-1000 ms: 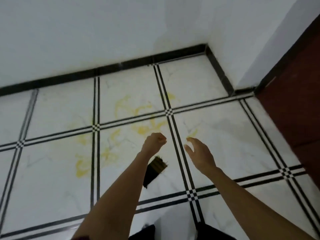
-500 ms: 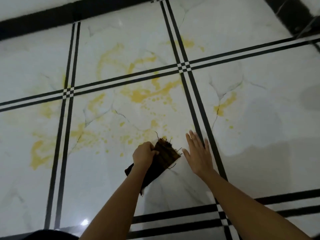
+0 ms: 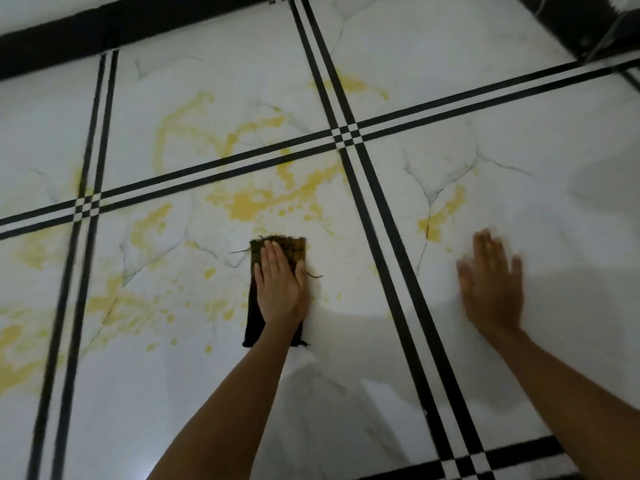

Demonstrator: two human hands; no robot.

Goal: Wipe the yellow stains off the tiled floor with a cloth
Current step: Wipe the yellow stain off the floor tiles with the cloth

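While the left hand (image 3: 282, 285) presses flat, fingers straight, on the dark cloth (image 3: 254, 318) beneath it, the empty right hand (image 3: 491, 289) lies spread on the tile. The cloth is likely limp and light; hold it by palm pressure.

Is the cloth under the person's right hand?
No, the left hand presses the cloth flat; the right hand is spread over bare tile.

head cam looks steeply down, close over tiled floor (image 3: 519, 98).
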